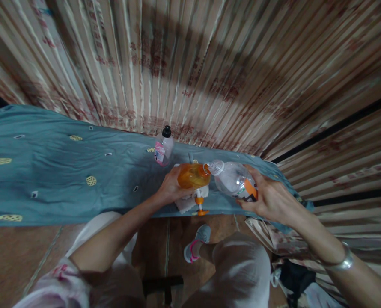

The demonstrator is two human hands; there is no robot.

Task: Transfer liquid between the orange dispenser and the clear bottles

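Observation:
My left hand [170, 186] is wrapped round an amber bottle [193, 176], which is tilted with its neck to the right. In my right hand [263, 194] is a clear plastic bottle [230, 177] with an orange and black label, its neck pointing left. The two bottle mouths meet or nearly touch; I cannot tell which. Below them, an orange and white pump top [200, 203] lies near the front edge of the surface, beside a white cloth or tissue [184, 205] partly hidden by the amber bottle.
A clear bottle with a black cap and pink label [164, 147] stands behind on the teal patterned cloth [65, 171]. A striped curtain [190, 77] hangs along the back and right. Dark bags [295, 278] lie on the floor at right.

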